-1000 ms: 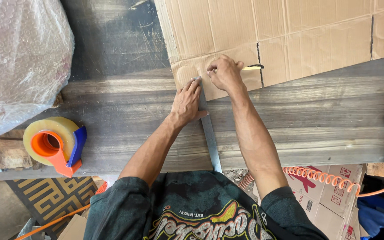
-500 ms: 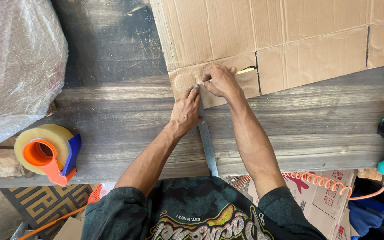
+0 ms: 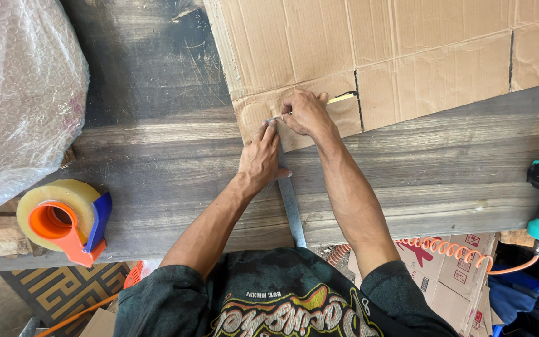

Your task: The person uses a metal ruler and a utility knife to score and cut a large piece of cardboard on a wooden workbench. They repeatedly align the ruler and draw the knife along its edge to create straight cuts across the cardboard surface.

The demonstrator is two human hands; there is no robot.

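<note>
Cardboard (image 3: 319, 62) under knife-clenching right hand (image 3: 307, 112), flat left hand (image 3: 260, 159) on ruler (image 3: 291, 206).

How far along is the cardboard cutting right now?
Done: two slits already run into the cardboard sheet. In hand: the left hand presses the metal ruler flat, and the right hand holds a yellow-handled cutter at the flap. Left: this flap remains attached to the sheet.
</note>
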